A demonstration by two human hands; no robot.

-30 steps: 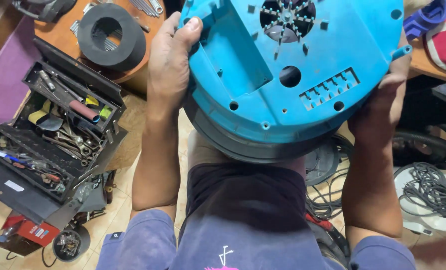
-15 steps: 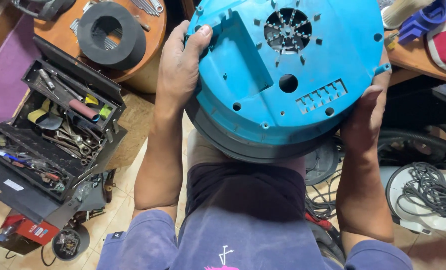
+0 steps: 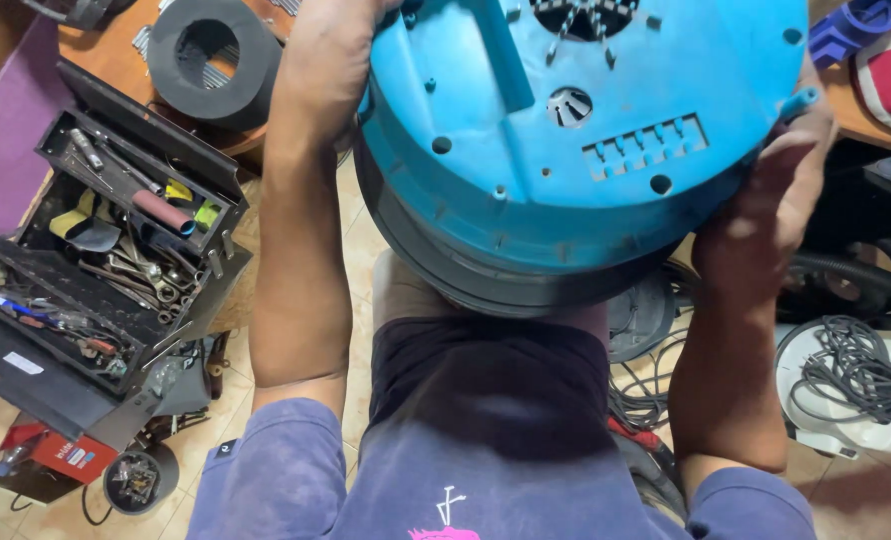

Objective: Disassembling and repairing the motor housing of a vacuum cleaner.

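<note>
Blue plastic housing (image 3: 576,130) held up in both hands, close under the camera.

Left hand (image 3: 331,60) grips the round housing's left edge, fingers curled over the rim (fingertips out of view at the top); right hand (image 3: 781,190) is clamped on its right edge, palm pressed to the dark band beneath. It hangs above the person's lap. An open black toolbox (image 3: 106,260) full of hand tools sits on the tiled floor to the left, a black foam ring (image 3: 211,55) on the wooden table beyond, and coiled cable (image 3: 851,365) lies at right.

I see an open black metal toolbox (image 3: 96,270) full of tools on the floor, near a thick black foam ring (image 3: 211,55) on a round wooden surface (image 3: 96,45).
</note>
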